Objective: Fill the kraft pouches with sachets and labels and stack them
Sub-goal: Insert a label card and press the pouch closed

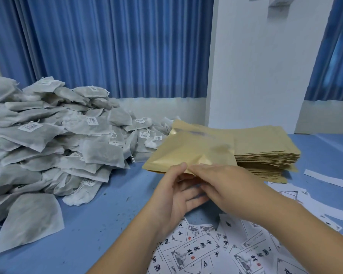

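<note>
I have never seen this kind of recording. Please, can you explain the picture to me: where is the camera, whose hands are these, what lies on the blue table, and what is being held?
There is no machine here: a person works with two bare hands. The single picture comes from a wide-angle camera worn on the person's head. It looks forward and down, so the arms enter from the bottom edge. On the blue table lie three supplies: a big heap of grey sachets at the left, a stack of flat kraft pouches at the right, and printed white labels scattered near the person. The left hand and the right hand together hold one pouch by its near edge, above the table. The picture does not show whether anything is already inside it.
</note>
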### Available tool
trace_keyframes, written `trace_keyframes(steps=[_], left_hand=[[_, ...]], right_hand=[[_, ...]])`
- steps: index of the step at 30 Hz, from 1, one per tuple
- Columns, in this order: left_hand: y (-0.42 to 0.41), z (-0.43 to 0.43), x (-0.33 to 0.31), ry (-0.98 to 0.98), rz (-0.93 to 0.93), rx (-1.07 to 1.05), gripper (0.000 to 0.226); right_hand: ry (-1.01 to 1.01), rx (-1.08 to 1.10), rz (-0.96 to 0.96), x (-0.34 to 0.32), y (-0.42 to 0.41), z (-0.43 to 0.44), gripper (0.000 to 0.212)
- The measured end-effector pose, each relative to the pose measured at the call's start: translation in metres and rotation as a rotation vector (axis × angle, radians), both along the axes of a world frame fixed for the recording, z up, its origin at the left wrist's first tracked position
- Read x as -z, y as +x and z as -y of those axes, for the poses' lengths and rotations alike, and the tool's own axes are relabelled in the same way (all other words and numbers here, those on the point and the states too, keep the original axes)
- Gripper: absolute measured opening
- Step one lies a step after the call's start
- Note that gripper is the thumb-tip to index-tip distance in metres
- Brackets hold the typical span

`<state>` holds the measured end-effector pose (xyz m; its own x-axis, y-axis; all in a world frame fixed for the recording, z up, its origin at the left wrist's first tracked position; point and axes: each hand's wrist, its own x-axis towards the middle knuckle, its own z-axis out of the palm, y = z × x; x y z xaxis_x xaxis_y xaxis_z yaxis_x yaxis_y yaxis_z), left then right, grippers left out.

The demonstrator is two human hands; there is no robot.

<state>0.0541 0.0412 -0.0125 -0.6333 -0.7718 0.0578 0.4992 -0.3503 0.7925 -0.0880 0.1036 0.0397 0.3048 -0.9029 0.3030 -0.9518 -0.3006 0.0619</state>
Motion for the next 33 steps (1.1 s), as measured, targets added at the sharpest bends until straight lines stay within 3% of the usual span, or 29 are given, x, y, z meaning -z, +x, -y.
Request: trace_keyframes(steps=[3,7,12,25,30,33], left_hand=[[-0.005,-0.006,-0.003,0.047,0.026,-0.073,0.049],[-0.006,-0.004,0.000,0.196,0.026,-0.145,0.033],[-0.003,0.000,0.004,0.312,-0.023,-0.142,0.028],[0.004,0.006,0.004,0.199,-0.141,-0.127,0.032],[-0.003,-0.002,-0.001,0.153,-0.141,-0.085,0.051],[-0.007,-0.005,-0.003,0.118,-0.115,-0.074,0.051]], right_hand=[[-0.025,-0.004,-0.003,0.008,0.005,0.003,0.043],[-0.018,-0.027,-0.051,0.018,0.011,0.009,0.047],[0.026,-0.031,-0.012,0.023,0.012,0.010,0.055],[-0.077,0.025,-0.100,0.026,0.007,0.016,0.076],[-0.125,0.034,0.021,0.028,0.003,0.017,0.073],[-0.271,0.060,0.046,0.025,0.001,0.014,0.071]])
